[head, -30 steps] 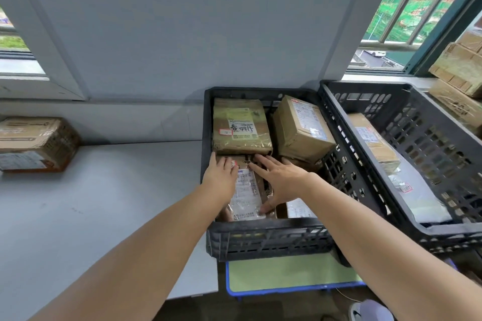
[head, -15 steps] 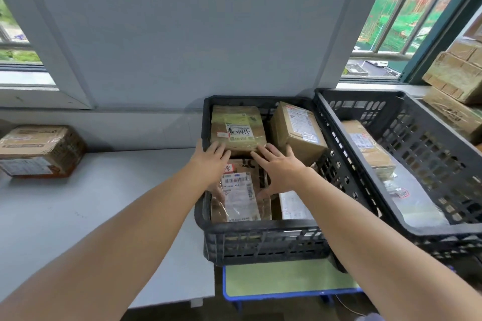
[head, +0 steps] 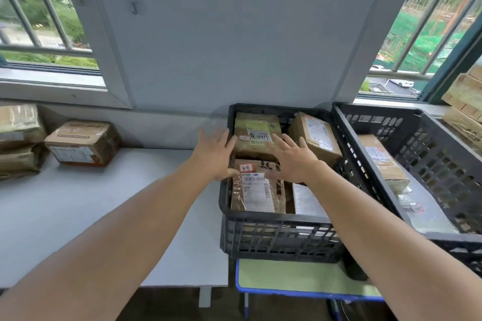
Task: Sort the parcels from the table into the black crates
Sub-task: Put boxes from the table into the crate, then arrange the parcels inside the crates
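Black crate (head: 273, 219) beside table (head: 78, 203) holds brown parcels (head: 257, 135). Left hand (head: 215, 154), right hand (head: 292, 161) over them, fingers splayed wide, gripping nothing. Second crate (head: 443, 164) alongside: taped parcel (head: 383, 161), grey mailer bag (head: 427, 206). Cardboard box (head: 83, 142) on table.

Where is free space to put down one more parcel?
The grey table is bare between the cardboard boxes at its left and the left crate. The right crate has room beside its brown parcel, above a flat grey bag. The left crate is crowded: parcels cover its floor.
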Motion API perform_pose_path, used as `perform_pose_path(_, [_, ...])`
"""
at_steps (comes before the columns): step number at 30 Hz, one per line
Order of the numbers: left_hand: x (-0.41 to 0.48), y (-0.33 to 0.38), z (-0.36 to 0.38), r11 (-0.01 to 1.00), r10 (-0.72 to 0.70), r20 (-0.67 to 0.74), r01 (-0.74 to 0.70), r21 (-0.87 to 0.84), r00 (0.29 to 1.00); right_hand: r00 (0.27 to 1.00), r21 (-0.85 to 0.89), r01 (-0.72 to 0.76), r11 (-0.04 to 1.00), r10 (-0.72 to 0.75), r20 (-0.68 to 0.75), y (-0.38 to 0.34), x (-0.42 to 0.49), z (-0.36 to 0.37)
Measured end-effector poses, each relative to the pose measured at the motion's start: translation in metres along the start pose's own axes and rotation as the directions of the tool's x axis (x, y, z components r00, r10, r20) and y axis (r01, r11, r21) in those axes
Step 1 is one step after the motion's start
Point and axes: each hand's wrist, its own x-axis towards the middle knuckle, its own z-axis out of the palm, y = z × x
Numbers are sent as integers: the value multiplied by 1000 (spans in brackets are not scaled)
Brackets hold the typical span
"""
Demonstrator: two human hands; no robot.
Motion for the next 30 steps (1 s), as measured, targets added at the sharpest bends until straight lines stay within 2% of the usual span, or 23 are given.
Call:
perform_pose_path(6, [-46,-85,7,991,-94,-35,90,-98,995,988,-12,63,998,-64,-138,-81,23,-63])
perform_pose_path(10, [-100,-162,40,986,-155,-62,150,-78,986,978,-104,110,989,-126,-166,-180,43,-96])
perform_pose_path(14, [-157,-238,85,972,-221,-48,216,-89,974,983,-145,111,983,-130,-129,-286,63,-115])
perform_pose_path(22, [-229,-358,163,910,-335,-12,320,-264,942,979,-3,157,988,-156,-132,-431,109,-125])
perform_pose_path(25, [-234,-388,189,892,-359,-1,343,-294,933,974,26,183,983,-178,-141,-463,133,-125])
perform_pose_path(30, [-220,-439,239,863,-388,94,397,-312,917,965,75,241,968,-231,-125,-518,199,-126])
